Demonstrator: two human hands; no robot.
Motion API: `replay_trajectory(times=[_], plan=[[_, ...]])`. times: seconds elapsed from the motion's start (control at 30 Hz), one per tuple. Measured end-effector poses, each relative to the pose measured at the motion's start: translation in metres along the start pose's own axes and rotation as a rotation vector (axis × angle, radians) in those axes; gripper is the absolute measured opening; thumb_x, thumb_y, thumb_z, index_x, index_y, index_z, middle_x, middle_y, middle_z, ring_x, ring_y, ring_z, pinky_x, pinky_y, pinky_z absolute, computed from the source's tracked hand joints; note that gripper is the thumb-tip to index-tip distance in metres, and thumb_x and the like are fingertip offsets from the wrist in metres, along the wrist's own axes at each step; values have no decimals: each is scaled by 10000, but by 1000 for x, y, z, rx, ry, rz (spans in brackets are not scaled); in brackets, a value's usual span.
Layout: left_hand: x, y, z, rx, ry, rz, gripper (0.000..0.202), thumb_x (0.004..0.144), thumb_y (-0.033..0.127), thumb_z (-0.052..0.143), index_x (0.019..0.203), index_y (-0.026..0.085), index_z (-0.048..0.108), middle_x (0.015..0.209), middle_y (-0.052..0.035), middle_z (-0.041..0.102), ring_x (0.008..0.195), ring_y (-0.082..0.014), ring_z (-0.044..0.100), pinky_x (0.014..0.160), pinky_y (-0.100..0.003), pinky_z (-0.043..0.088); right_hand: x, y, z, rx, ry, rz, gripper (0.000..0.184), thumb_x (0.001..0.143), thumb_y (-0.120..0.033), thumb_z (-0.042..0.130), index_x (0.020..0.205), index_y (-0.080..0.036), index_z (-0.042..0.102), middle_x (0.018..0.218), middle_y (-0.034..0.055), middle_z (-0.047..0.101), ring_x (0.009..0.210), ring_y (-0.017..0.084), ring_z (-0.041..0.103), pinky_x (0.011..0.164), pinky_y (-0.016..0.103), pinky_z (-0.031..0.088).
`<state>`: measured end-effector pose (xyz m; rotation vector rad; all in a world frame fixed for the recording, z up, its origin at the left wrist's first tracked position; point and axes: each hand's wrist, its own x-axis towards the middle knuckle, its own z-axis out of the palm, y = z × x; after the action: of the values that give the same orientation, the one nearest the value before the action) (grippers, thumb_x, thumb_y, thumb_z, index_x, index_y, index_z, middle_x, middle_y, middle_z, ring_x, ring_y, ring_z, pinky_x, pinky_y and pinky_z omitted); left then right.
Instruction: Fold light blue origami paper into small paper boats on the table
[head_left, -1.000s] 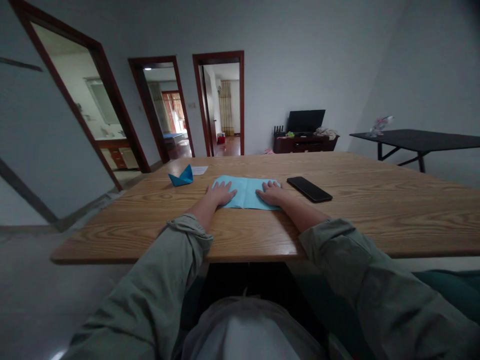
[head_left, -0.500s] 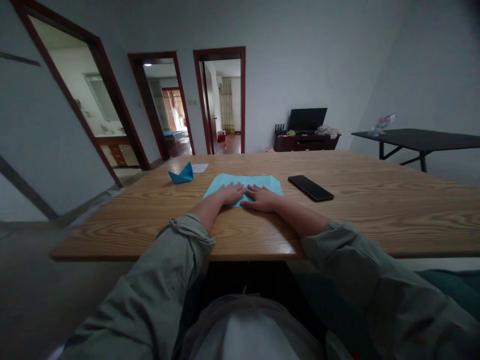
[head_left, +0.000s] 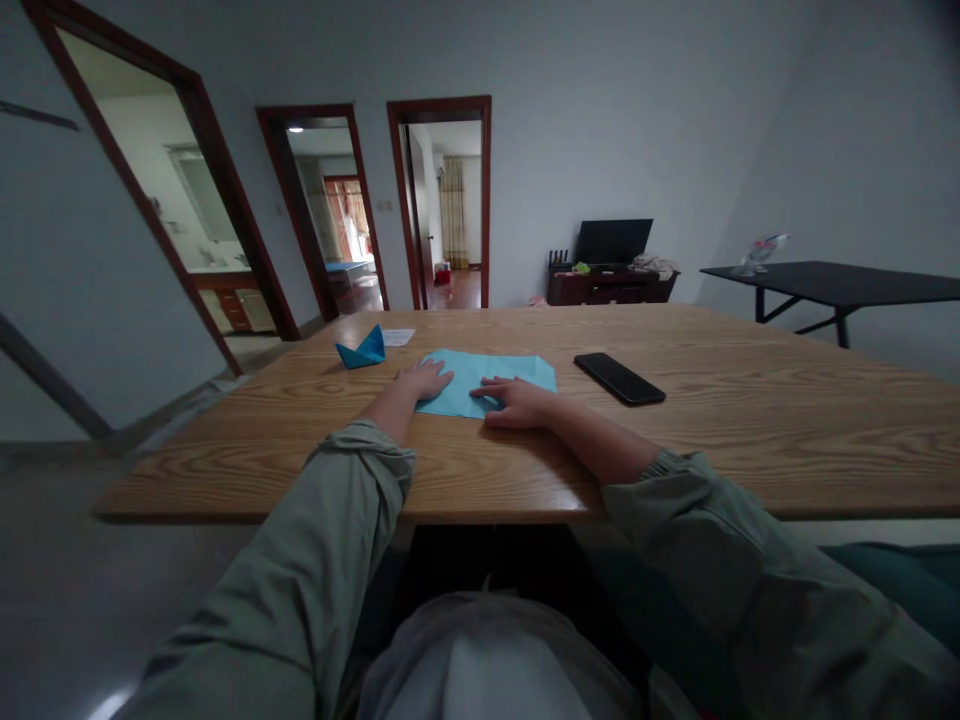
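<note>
A light blue sheet of paper (head_left: 487, 375) lies flat on the wooden table (head_left: 720, 430) in front of me. My left hand (head_left: 417, 384) rests open on the sheet's left edge, fingers flat. My right hand (head_left: 516, 400) presses on the sheet's near edge toward the middle, fingers stretched out and pointing left. Neither hand lifts the paper.
A folded blue paper boat (head_left: 362, 352) sits at the table's far left beside a small white slip (head_left: 398, 337). A black phone (head_left: 619, 378) lies to the right of the sheet. A dark side table (head_left: 840, 282) and a TV stand (head_left: 609, 285) stand behind.
Both hands went from the sheet's two sides to its middle, then the left hand slid out to the left edge. The right hand stayed near the middle of the near edge.
</note>
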<state>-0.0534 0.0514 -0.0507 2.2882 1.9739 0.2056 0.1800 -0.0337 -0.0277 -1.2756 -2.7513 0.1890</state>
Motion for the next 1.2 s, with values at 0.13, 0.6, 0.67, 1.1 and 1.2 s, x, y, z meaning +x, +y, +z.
replay_trajectory(times=[0.13, 0.6, 0.67, 1.1, 1.2], plan=[[-3, -1, -7, -28, 137, 23, 498, 803, 542, 462, 1186, 247, 582, 1324, -113, 502, 1226, -297, 432, 1027, -440, 291, -3, 6, -12, 35, 19, 72, 497, 752, -403, 538, 1227, -266, 585, 1306, 47, 544, 1150, 264, 519, 973, 349, 352], [-2, -14, -12, -413, 220, -69, 270, 783, 391, 544, 777, 165, 691, 847, -77, 699, 804, -215, 622, 736, -273, 447, -8, 22, -9, -79, 206, 138, 333, 751, -496, 552, 850, -197, 663, 958, 80, 634, 823, 202, 578, 742, 269, 409], [0, -12, -11, -458, 228, -70, 273, 788, 392, 541, 792, 157, 681, 826, -67, 693, 764, -197, 614, 697, -262, 448, -8, 24, -8, -68, 211, 108, 393, 733, -569, 555, 834, -202, 653, 949, 80, 622, 817, 204, 572, 746, 276, 408], [-1, -6, -15, -1009, 272, -78, 291, 750, 416, 613, 855, 148, 571, 689, -13, 601, 567, -115, 528, 533, -217, 406, -7, 25, -7, -63, 201, 124, 463, 701, -637, 563, 846, -205, 647, 943, 83, 608, 819, 213, 570, 733, 288, 416], [2, -8, -13, -1135, 289, -68, 427, 709, 422, 660, 1021, 148, 560, 795, -40, 636, 632, -126, 564, 569, -225, 425, -7, 26, -7, -57, 199, 122, 461, 700, -638, 566, 837, -205, 647, 948, 86, 609, 826, 217, 571, 729, 289, 417]])
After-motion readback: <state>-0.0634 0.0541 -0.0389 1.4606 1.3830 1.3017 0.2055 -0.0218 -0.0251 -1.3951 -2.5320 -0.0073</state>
